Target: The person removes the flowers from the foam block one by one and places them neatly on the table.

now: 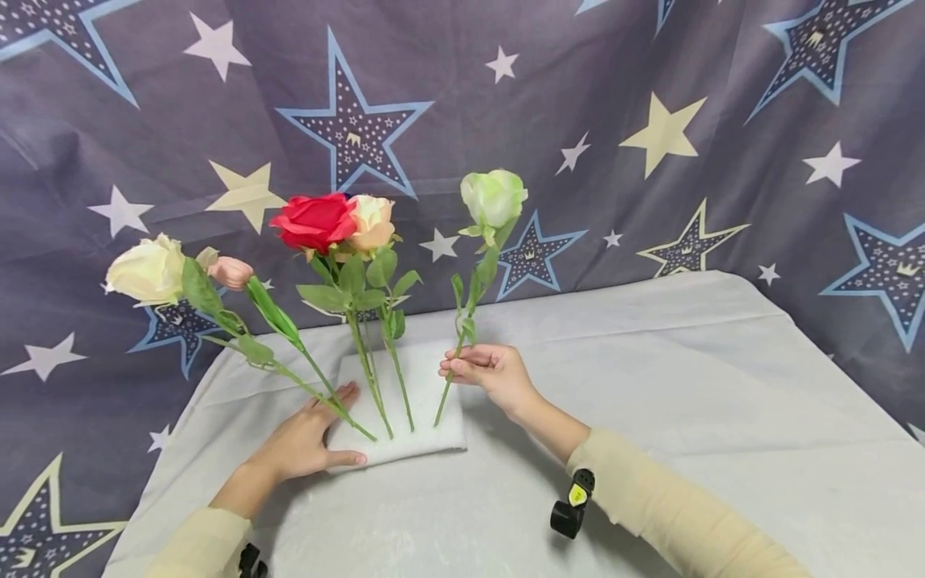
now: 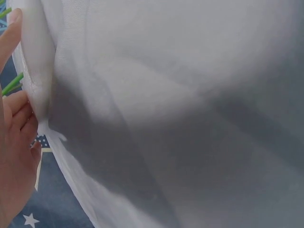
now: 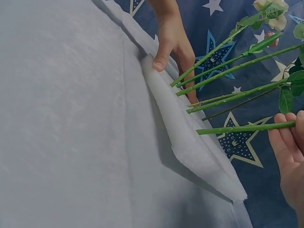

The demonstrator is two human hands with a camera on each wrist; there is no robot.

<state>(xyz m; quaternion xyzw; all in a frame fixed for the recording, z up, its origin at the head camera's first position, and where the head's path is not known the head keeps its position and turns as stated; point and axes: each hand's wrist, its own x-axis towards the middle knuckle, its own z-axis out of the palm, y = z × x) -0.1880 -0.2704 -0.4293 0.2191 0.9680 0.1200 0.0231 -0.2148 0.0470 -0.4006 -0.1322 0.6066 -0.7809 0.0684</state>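
Observation:
In the head view a pale green rose (image 1: 494, 198) stands nearly upright, its stem pinched between the thumb and fingers of my right hand (image 1: 499, 377). The stem's lower end meets a white foam pad (image 1: 426, 441); how deep it goes cannot be seen. My left hand (image 1: 307, 437) rests on the pad's left end, thumb along the front edge and fingers spread behind the stems. Several flowers rise from the pad: a red rose (image 1: 315, 222), a peach rose (image 1: 372, 222), a cream rose (image 1: 148, 270) and a pink bud (image 1: 231, 273), the last two leaning left.
Under the pad lies a light grey cloth (image 1: 686, 401) covering the table. A dark curtain (image 1: 448, 104) with a star pattern hangs behind. A black wrist camera (image 1: 571, 510) sits by the right sleeve.

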